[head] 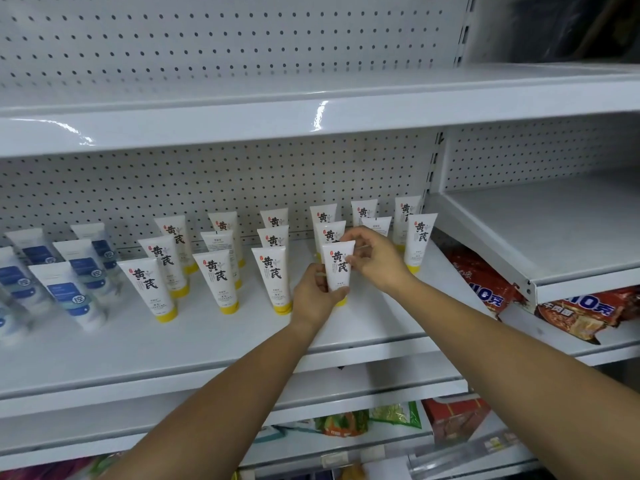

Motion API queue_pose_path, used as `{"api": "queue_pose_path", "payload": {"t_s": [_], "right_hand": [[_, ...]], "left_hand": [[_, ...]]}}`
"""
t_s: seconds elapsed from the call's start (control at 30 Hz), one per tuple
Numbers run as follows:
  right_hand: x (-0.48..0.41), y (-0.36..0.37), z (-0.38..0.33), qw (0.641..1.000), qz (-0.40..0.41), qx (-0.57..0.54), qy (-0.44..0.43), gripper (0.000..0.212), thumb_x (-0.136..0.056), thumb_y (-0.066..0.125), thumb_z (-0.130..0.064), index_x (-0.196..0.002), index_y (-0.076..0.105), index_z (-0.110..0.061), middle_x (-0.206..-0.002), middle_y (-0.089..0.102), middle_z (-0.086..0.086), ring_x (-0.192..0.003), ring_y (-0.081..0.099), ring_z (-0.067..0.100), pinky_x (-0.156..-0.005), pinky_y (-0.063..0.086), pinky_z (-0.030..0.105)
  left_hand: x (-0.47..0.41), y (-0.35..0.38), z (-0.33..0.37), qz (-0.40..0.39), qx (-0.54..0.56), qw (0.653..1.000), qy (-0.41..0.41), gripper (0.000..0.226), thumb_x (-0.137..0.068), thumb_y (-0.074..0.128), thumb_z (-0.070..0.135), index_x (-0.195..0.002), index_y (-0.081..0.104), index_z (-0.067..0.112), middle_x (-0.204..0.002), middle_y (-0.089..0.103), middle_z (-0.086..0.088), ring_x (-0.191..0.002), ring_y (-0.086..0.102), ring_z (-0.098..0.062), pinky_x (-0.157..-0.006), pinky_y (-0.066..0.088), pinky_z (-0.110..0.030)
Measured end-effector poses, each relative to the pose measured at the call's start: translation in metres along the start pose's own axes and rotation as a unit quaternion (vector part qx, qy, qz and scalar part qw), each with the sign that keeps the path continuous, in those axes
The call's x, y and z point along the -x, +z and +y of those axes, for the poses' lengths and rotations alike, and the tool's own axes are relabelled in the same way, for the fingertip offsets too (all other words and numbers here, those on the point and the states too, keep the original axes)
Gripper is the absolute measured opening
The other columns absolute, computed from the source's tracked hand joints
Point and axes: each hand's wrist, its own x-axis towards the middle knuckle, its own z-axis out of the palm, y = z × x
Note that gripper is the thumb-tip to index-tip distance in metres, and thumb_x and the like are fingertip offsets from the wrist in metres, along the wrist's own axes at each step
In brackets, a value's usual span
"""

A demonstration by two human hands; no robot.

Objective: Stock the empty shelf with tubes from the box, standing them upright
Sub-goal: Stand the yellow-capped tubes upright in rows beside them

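1. Bare forearms reach up from the bottom edge toward the middle shelf (pixel 173 344); below them, green and red snack packets (pixel 360 422) lie on a lower shelf.
2. Left hand (pixel 313 296) grips the lower part of a white tube (pixel 337 268), with the thumb and fingers curled round it just above its yellow cap.
3. Right hand (pixel 375 259) pinches the tube's upper right edge between thumb and fingertips.
4. This tube stands upright, cap down, at the right end of the front row on the middle shelf; whether the cap touches the shelf I cannot tell.
5. Matching yellow-capped tubes (pixel 214 282) stand upright in about 3 rows beside and behind it, spaced apart.
6. Blue-labelled tubes (pixel 69 296) stand at the left end of the same shelf.
7. Red noodle packets (pixel 485 282) lie to the right, under the next bay's shelf.
8. White pegboard (pixel 207 181) backs the shelf, and an upper shelf (pixel 311 112) runs across above.
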Motion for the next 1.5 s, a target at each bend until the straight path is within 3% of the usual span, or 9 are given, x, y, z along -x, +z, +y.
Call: {"api": "queue_pose_path", "payload": {"t_s": [0.1,0.33,0.53,0.63,0.73,0.97,1.2,1.33,1.5], "right_hand": [[0.003,-0.001,0.001,1.0,-0.002,-0.013,0.006,0.047,-0.082,0.067,0.01,-0.094,0.062,-0.035,-0.095,0.063,0.004,-0.082,0.062,0.017,-0.084,0.059,0.041],[0.009,-0.005,-0.003,0.999,-0.02,-0.008,0.024,0.038,-0.083,0.071,0.006,-0.11,0.064,-0.02,-0.093,0.065,-0.007,-0.082,0.063,0.007,-0.08,0.052,0.021],[0.021,-0.024,-0.01,0.998,0.0,0.027,0.052,0.038,-0.087,0.059,0.004,-0.122,0.06,-0.009,-0.104,0.065,0.01,-0.091,0.06,0.017,-0.075,0.047,0.007],[0.033,-0.037,-0.011,0.996,-0.001,0.069,0.05,0.029,-0.089,0.063,-0.014,-0.116,0.062,-0.024,-0.105,0.07,-0.002,-0.097,0.064,0.011,-0.086,0.05,0.018],[0.044,-0.047,-0.019,0.996,-0.005,0.08,0.049,0.026,-0.09,0.063,-0.023,-0.116,0.063,-0.026,-0.104,0.069,-0.006,-0.099,0.064,0.008,-0.079,0.045,0.014],[0.057,-0.072,-0.049,0.965,-0.048,0.257,-0.026,0.034,-0.088,0.06,-0.046,-0.116,0.061,-0.028,-0.101,0.064,-0.01,-0.095,0.061,0.009,-0.084,0.052,0.03],[0.054,-0.056,-0.105,0.905,-0.11,0.386,-0.142,0.048,-0.089,0.054,-0.052,-0.126,0.058,-0.022,-0.12,0.062,-0.003,-0.109,0.058,0.017,-0.09,0.051,0.038],[0.05,-0.016,-0.126,0.865,-0.151,0.436,-0.196,0.051,-0.09,0.052,-0.053,-0.129,0.055,-0.02,-0.128,0.058,0.002,-0.115,0.055,0.022,-0.091,0.049,0.037],[0.055,0.052,-0.155,0.849,-0.193,0.432,-0.234,0.063,-0.09,0.049,-0.058,-0.142,0.045,-0.023,-0.139,0.053,0.001,-0.123,0.051,0.023,-0.095,0.048,0.038]], "left_hand": [[0.002,-0.001,0.0,-0.003,-0.002,1.0,-0.006,0.043,-0.073,0.085,0.013,-0.104,0.056,0.022,-0.094,0.072,0.001,-0.085,0.071,-0.013,-0.07,0.057,-0.022],[0.007,-0.005,0.006,-0.018,-0.05,0.998,-0.019,0.049,-0.072,0.084,0.006,-0.112,0.056,0.015,-0.1,0.07,-0.002,-0.091,0.068,-0.016,-0.069,0.051,-0.013],[0.016,-0.011,0.023,0.003,-0.115,0.993,-0.017,0.067,-0.072,0.087,0.021,-0.129,0.054,0.01,-0.116,0.062,-0.005,-0.108,0.06,-0.02,-0.09,0.048,-0.027],[0.026,-0.016,0.041,0.013,-0.116,0.993,-0.014,0.067,-0.077,0.083,0.026,-0.133,0.052,0.008,-0.122,0.061,-0.006,-0.112,0.058,-0.021,-0.089,0.045,-0.025],[0.038,-0.021,0.058,0.01,-0.123,0.992,-0.015,0.062,-0.081,0.078,0.032,-0.133,0.052,0.008,-0.123,0.06,-0.006,-0.11,0.058,-0.021,-0.086,0.043,-0.024],[0.071,-0.051,0.106,0.062,-0.228,0.969,0.075,0.033,-0.086,0.063,0.045,-0.103,0.065,0.016,-0.083,0.066,0.006,-0.083,0.063,-0.015,-0.078,0.055,-0.038],[0.081,-0.131,0.129,0.061,-0.451,0.872,0.179,0.057,-0.081,0.05,0.06,-0.117,0.066,0.02,-0.111,0.067,0.002,-0.106,0.061,-0.019,-0.078,0.052,-0.032],[0.103,-0.193,0.121,0.077,-0.557,0.812,0.157,0.06,-0.084,0.055,0.06,-0.124,0.062,0.016,-0.115,0.065,-0.005,-0.111,0.057,-0.024,-0.08,0.048,-0.034],[0.144,-0.275,0.099,0.077,-0.615,0.781,0.072,0.07,-0.077,0.041,0.072,-0.116,0.06,0.017,-0.106,0.064,-0.005,-0.103,0.059,-0.025,-0.077,0.052,-0.037]]}}
